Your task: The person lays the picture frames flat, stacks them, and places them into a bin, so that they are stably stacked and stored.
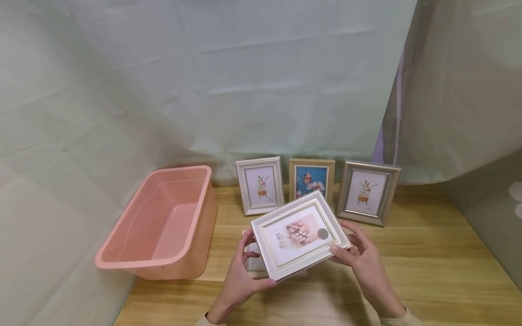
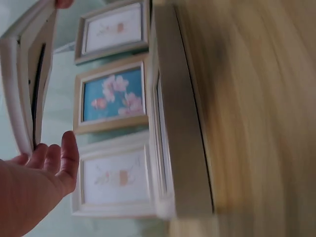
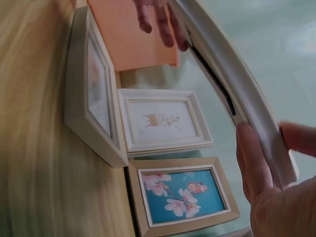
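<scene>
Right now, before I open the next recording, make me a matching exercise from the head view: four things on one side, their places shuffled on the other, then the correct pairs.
Things
1. Pink bin
2. Frame with the bouquet picture
3. Frame with the blue picture
4. Silver-grey frame

Places
A. Middle of the standing row
B. Held between the left hand and the right hand
C. Right end of the standing row
D. Left side of the view

Right pairs: 1-D, 2-B, 3-A, 4-C

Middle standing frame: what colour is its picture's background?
Blue; the picture shows best in the right wrist view.
</scene>
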`<state>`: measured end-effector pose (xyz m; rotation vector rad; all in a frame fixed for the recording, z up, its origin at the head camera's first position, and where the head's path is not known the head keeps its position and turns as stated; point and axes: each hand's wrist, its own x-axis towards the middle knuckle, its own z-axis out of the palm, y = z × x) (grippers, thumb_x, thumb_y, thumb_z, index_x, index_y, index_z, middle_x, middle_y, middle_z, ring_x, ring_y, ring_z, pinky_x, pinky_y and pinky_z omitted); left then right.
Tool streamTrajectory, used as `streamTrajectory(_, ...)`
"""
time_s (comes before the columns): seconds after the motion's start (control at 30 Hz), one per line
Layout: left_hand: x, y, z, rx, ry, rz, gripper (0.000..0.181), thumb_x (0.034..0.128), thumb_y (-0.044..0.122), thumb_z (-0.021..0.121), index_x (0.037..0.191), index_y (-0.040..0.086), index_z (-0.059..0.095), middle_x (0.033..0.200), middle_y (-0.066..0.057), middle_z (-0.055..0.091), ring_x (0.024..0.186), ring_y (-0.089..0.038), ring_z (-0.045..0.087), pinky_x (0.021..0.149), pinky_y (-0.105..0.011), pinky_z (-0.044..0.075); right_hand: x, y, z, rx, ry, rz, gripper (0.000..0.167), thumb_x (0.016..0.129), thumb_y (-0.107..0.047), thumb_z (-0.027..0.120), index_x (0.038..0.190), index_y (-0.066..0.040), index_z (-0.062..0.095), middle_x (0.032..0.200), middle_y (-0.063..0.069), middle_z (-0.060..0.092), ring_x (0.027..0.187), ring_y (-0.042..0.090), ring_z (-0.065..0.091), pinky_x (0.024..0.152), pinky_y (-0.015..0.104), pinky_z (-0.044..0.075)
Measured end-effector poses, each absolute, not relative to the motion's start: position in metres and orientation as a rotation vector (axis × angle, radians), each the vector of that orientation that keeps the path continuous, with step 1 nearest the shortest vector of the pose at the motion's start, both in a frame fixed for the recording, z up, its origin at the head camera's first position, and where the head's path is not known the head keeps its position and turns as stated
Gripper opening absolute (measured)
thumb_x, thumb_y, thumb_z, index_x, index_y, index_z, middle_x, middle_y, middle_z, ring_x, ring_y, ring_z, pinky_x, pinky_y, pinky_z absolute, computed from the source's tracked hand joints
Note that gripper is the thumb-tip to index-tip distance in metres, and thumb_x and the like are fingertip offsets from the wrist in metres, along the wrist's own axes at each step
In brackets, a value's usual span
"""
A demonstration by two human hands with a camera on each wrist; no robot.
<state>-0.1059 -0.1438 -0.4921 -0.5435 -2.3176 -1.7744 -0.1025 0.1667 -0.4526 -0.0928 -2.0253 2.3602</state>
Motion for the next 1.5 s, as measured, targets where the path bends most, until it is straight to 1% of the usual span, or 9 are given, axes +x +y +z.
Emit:
streamTrajectory(0.23,-0.104,-0.158,-0.487,-0.541,-2.562,-1.433,0.151,0.0513,0.028,0.108,0.172,0.008,0.02,0.157,-0.02,0.045,0.118,-0.025,0.057,0.1,-0.036,0.056,-0.105,0.166,-0.459,0.013,-2.26,2.294,0.093,0.085,0.008,0.085,0.165,-0.006,0.04,0.129,0.019,0.068,0.092,0.016,0.079,0.081,0.034,0.068)
streamTrajectory(0.37,-0.104,-0.164,-0.485,-0.508,-2.631,-1.338,0.152,0.049,0.027,0.109,0.171,0.004,0.021,0.16,-0.021,0.044,0.116,-0.03,0.056,0.096,-0.037,0.057,-0.11,0.164,-0.464,0.059,-2.364,2.245,0.109,0.074,0.011,0.09,0.167,-0.009,0.037,0.136,0.029,0.063,0.096,0.018,0.078,0.08,0.031,0.067)
streamTrajectory(0.5,-0.106,-0.17,-0.485,-0.509,-2.673,-1.305,0.151,0.0485,0.023,0.109,0.17,0.003,0.022,0.16,-0.02,0.044,0.117,-0.03,0.056,0.095,-0.038,0.058,-0.113,0.158,-0.469,0.068,-2.442,2.155,0.119,0.066,0.013,0.092,0.168,-0.009,0.035,0.129,0.03,0.065,0.098,0.024,0.076,0.082,0.029,0.066)
streamTrajectory(0.67,-0.111,-0.178,-0.484,-0.491,-2.767,-1.297,0.15,0.05,0.022,0.108,0.172,0.005,0.021,0.164,-0.019,0.042,0.122,-0.028,0.057,0.098,-0.04,0.059,-0.111,0.146,-0.476,0.043,-2.494,2.011,0.116,0.062,0.015,0.094,0.164,-0.006,0.042,0.126,0.027,0.066,0.098,0.026,0.077,0.079,0.025,0.064)
streamTrajectory(0.87,-0.119,-0.186,-0.488,-0.455,-2.869,-1.265,0.153,0.0517,0.024,0.108,0.173,0.006,0.017,0.169,-0.022,0.038,0.128,-0.031,0.056,0.104,-0.052,0.06,-0.109,0.132,-0.489,0.083,-2.567,1.672,0.111,0.056,0.004,0.102,0.155,0.002,0.053,0.134,0.022,0.065,0.11,0.028,0.069,0.09,0.025,0.061)
streamTrajectory(1.1,-0.132,-0.198,-0.497,-0.433,-2.937,-1.267,0.154,0.0532,0.029,0.108,0.174,0.005,0.015,0.174,-0.022,0.033,0.141,-0.039,0.055,0.118,-0.062,0.051,-0.111,0.118,-0.499,0.05,-2.642,1.578,0.108,0.056,-0.005,0.105,0.152,0.003,0.056,0.129,0.02,0.061,0.111,0.027,0.066,0.096,0.031,0.061)
streamTrajectory(1.27,-0.141,-0.204,-0.503,-0.441,-2.978,-1.247,0.157,0.0539,0.033,0.108,0.175,0.006,0.012,0.175,-0.025,0.032,0.152,-0.045,0.045,0.124,-0.069,0.041,-0.115,0.109,-0.507,0.055,-2.67,1.551,0.106,0.055,-0.009,0.106,0.148,0.003,0.058,0.126,0.019,0.062,0.108,0.024,0.063,0.094,0.03,0.056)
streamTrajectory(1.37,-0.145,-0.207,-0.507,-0.451,-3.002,-1.23,0.157,0.0545,0.033,0.107,0.175,0.005,0.011,0.176,-0.027,0.031,0.159,-0.048,0.036,0.126,-0.072,0.035,-0.117,0.104,-0.512,0.056,-2.691,1.53,0.106,0.055,-0.012,0.106,0.149,0.002,0.059,0.127,0.017,0.063,0.11,0.023,0.062,0.098,0.034,0.054)
streamTrajectory(1.5,-0.149,-0.209,-0.51,-0.456,-3.027,-1.202,0.157,0.054,0.034,0.106,0.174,0.002,0.011,0.175,-0.029,0.031,0.16,-0.048,0.034,0.128,-0.07,0.034,-0.117,0.098,-0.517,0.049,-2.709,1.52,0.105,0.055,-0.014,0.107,0.147,0.002,0.06,0.131,0.018,0.063,0.115,0.026,0.062,0.106,0.045,0.055)
